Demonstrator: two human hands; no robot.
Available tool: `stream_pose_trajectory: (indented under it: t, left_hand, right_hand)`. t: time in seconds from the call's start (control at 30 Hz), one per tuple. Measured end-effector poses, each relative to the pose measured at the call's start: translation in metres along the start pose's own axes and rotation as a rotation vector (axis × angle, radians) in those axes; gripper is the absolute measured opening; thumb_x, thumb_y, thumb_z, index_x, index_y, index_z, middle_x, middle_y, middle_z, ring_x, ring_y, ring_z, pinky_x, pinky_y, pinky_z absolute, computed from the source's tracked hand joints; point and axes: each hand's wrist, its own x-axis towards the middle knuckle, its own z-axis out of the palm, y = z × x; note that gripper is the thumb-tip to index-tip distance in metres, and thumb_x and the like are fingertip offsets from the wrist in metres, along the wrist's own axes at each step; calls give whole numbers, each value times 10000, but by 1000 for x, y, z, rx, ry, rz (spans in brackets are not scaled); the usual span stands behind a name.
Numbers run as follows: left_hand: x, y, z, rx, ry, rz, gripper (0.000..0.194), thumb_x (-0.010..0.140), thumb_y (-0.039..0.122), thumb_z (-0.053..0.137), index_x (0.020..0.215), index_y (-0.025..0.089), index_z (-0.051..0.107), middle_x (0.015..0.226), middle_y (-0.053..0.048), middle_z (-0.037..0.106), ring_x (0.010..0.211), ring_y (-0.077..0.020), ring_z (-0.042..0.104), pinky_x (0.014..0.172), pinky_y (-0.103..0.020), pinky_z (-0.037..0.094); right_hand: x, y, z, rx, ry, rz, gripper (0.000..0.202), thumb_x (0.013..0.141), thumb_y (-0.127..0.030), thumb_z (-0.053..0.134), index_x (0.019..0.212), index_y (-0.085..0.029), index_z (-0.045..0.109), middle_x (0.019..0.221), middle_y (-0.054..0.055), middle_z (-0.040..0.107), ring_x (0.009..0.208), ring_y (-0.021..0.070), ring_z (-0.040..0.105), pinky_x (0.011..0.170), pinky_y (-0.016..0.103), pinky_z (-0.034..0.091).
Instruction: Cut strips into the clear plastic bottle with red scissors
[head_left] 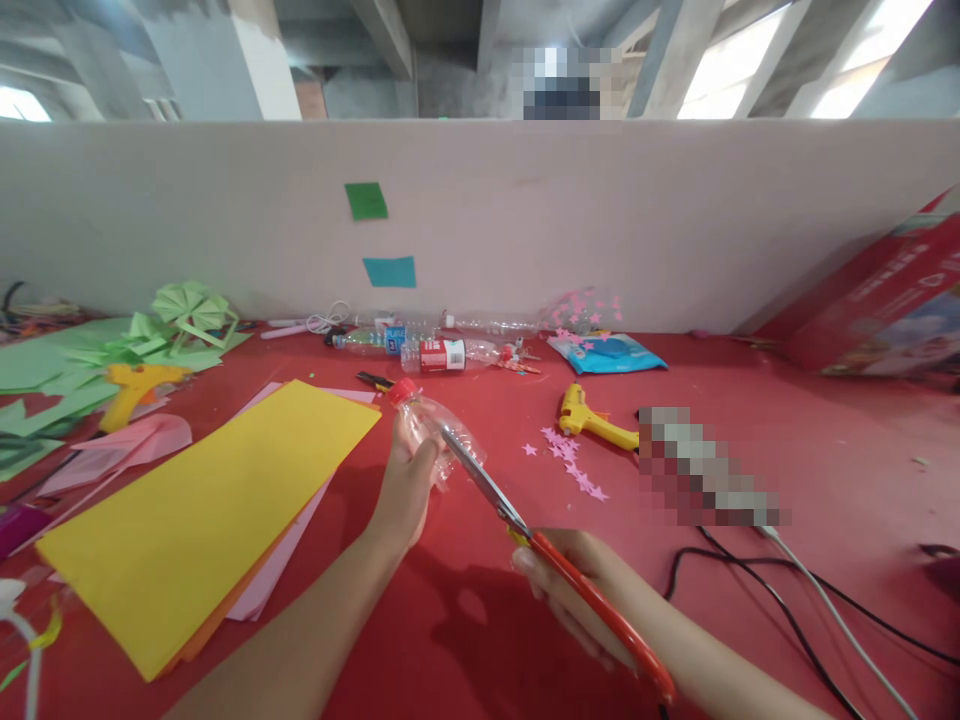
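Red table (825, 420): paper (217, 520), perhaps power strip (705, 465).

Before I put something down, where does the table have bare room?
Mostly bare red table lies between the blue packet and the red box; another patch between your left hand and right hand. It is crowded at left, with green paper and yellow paper, and near the wall, around bottles.
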Motion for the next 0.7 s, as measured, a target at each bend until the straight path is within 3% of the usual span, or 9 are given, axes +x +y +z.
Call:
stream_pose_trajectory:
  t: [0.1,0.4,0.7]
  left_hand:
    - [0,1,0,1,-2,12,312,758,256,603,1050,263,493,1160,-26,603,1133,-170,559,947,-326,433]
    - [-5,5,7,121,-127,92,224,770,190,572,980,242,515,945,-15,641,934,-182,621,828,-324,470]
    - [-4,6,6,143,-119,129,250,748,163,542,984,237,507,854,4,615,826,-161,603,797,-322,458]
  right_hand:
    - [0,0,-1,6,1,-1,455,864,-567,496,611,-219,346,351,-118,295,283,40,306,335,173,209]
    - [-2,3,-3,56,-47,-44,582,771,-791,379,661,-220,385,375,-112,326,322,50,283,346,172,222]
    - [1,3,0,12,4,15,506,817,-682,465,625,-226,360,349,-111,315,281,54,317,320,178,215]
